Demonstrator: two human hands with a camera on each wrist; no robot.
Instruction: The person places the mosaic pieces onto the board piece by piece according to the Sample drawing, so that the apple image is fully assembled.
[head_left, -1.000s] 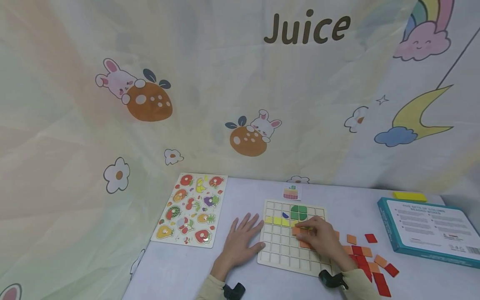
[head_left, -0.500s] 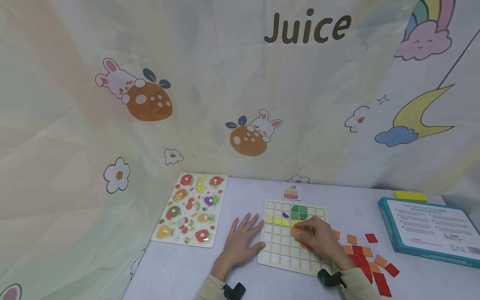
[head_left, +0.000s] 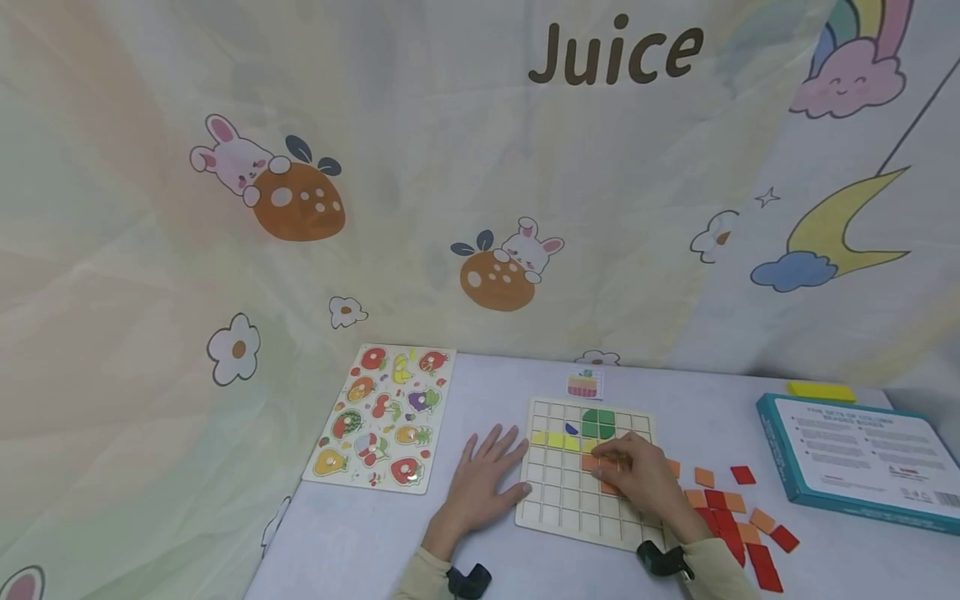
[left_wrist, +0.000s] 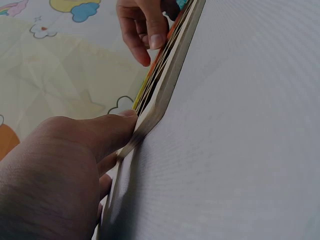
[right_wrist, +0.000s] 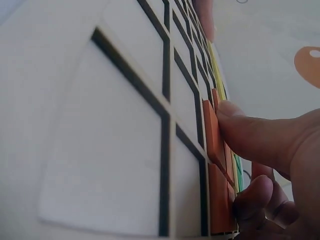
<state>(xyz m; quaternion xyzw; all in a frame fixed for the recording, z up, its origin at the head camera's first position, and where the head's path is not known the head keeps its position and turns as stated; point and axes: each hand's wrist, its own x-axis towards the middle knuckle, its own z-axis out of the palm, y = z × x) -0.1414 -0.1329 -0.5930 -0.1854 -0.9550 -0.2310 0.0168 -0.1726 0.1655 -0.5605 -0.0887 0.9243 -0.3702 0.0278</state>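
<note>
Two hands have barely moved since a second ago: the left hand [head_left: 483, 479] still lies flat, fingers straight, against the grid board's [head_left: 558, 492] left edge. The right hand [head_left: 637, 475] keeps curled fingertips pressing an orange tile [right_wrist: 214, 132] into the board's middle rows.

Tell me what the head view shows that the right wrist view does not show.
Only the head view shows the fruit puzzle, the loose red and orange tiles, the teal box and the left hand flat beside the grid board. Only the right wrist view shows, close up, a fingertip pressing an orange tile that sits tilted in its cell. Both show the board, the right hand and orange tiles on the board.
</note>
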